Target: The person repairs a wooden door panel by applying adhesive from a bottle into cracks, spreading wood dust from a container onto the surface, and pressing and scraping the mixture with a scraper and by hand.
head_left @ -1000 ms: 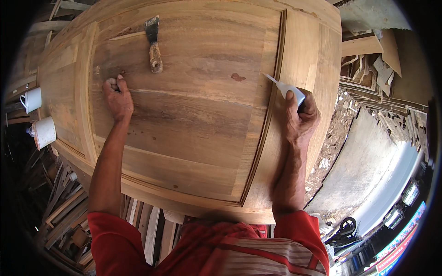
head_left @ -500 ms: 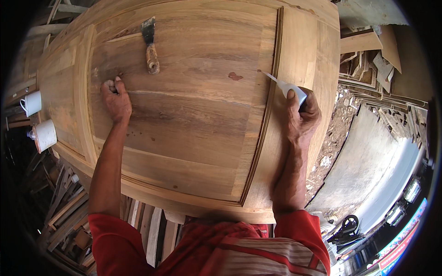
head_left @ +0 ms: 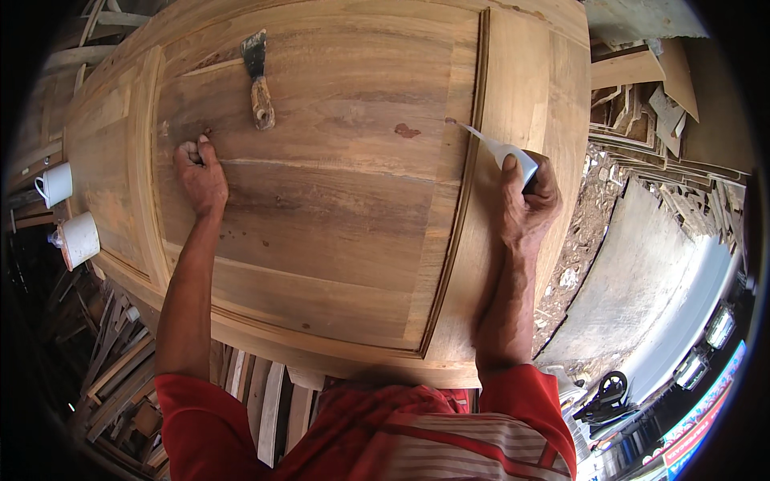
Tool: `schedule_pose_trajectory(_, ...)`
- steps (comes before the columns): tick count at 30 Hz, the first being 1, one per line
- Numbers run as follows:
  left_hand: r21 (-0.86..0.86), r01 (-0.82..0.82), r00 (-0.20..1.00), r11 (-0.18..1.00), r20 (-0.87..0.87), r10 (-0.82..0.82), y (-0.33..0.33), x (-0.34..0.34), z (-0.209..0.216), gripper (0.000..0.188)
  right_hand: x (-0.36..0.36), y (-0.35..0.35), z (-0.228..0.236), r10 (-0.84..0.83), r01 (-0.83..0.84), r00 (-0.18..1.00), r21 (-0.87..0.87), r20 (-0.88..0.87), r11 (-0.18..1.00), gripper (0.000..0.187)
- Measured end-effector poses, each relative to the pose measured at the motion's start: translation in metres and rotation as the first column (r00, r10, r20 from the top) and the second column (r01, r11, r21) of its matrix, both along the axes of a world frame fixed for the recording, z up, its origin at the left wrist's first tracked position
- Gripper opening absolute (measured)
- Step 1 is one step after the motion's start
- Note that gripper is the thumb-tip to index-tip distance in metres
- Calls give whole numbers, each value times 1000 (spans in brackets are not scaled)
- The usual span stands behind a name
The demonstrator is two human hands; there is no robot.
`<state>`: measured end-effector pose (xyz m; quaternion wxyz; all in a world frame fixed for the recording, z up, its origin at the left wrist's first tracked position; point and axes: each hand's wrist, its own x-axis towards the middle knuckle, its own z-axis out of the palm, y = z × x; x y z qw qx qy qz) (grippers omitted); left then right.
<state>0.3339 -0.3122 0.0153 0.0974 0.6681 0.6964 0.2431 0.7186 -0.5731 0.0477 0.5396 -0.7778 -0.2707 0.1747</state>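
A large wooden door panel (head_left: 321,208) lies flat before me, with raised moulding around its inset. My right hand (head_left: 531,196) is wrapped around a small white squeeze bottle (head_left: 511,158) with a long thin nozzle. The nozzle tip is at a small dark brown spot (head_left: 451,121) close to the moulding. A larger brown patch (head_left: 407,130) shows to the left of it. My left hand (head_left: 202,176) is closed over the left part of the panel, its fingers curled in; whatever they may hold is hidden. A putty knife (head_left: 260,88) with a worn wooden handle lies farther off.
At the left edge stand a white enamel mug (head_left: 54,184) and a white tub (head_left: 79,240). Wood offcuts (head_left: 120,361) pile up below left. Stacked boards (head_left: 642,120) lean at the right, beside rubble ground and a grey slab (head_left: 597,280).
Both hands stay almost where they were. The brown spot at the nozzle tip looks slightly larger and darker. The view has shifted a little.
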Motion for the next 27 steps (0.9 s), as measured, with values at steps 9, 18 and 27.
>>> schedule_pose_trajectory(9,-11,2,1000,1000,-5,-2,-1,-1,2,34,0,0,0,-4,5,999,-17,42,1000,23)
schedule_pose_trajectory(18,-3,-5,1000,1000,3,5,0,-4,-1,37,-1,-3,-3,-64,64,995,-2,77,998,23)
schedule_pose_trajectory(27,45,11,1000,999,-15,-11,1,-3,-3,40,0,-2,-2,-59,64,994,-44,90,997,21)
